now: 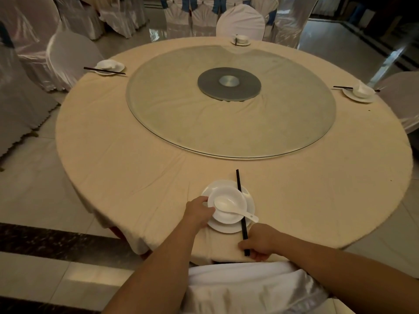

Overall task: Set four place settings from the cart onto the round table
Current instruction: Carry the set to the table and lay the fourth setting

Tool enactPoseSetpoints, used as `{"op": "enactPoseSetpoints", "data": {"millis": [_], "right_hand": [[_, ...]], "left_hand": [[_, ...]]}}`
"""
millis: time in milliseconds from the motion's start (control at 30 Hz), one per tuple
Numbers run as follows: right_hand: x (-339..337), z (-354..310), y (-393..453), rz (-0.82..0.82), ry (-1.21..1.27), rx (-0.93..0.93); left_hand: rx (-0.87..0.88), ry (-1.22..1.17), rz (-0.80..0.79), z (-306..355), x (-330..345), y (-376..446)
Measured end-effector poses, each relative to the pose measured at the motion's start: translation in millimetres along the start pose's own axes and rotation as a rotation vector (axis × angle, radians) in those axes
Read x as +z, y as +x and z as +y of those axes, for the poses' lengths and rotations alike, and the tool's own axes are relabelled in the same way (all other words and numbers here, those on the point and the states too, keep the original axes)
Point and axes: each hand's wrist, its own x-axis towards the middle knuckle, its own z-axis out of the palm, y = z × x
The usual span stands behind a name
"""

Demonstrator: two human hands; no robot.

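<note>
At the near edge of the round table, the left hand grips the bowl on its plate, while the right hand pinches the chopsticks lying across that plate's right rim. Risk: shifting the chopsticks may nudge the spoon out of the bowl.

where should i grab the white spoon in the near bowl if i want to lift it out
Take the spoon by its handle end, which sticks out over the bowl rim toward the lower right, just left of the chopsticks. Come from the right side, above the right hand. The scoop lies down inside the bowl, so it is harder to pinch; the handle is raised and free.
</note>
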Motion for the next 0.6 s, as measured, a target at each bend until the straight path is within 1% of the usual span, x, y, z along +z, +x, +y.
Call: {"op": "enactPoseSetpoints", "data": {"millis": [100, 167, 267, 433, 600], "right_hand": [[-3, 0, -5, 0.006, 0.007, 0.030], [-10, 1, -9, 0.018, 0.065, 0.078], [-22, 10, -15, 0.055, 0.273, 0.130], [-29, 19, -18, 0.110, 0.657, 0.093], [-31, 13, -12, 0.226, 0.851, 0.068]], "left_hand": [[-0.003, 0.004, -0.004, 0, 0, 0], [-0.004, 0.006, -0.013, 0, 0, -1], [-0.005, 0.001, -0.010, 0, -1, -1], [0.000, 0.008, -0.010, 0, 0, -1], [0.003, 0.005, -0.014, 1, -1, -3]]}}
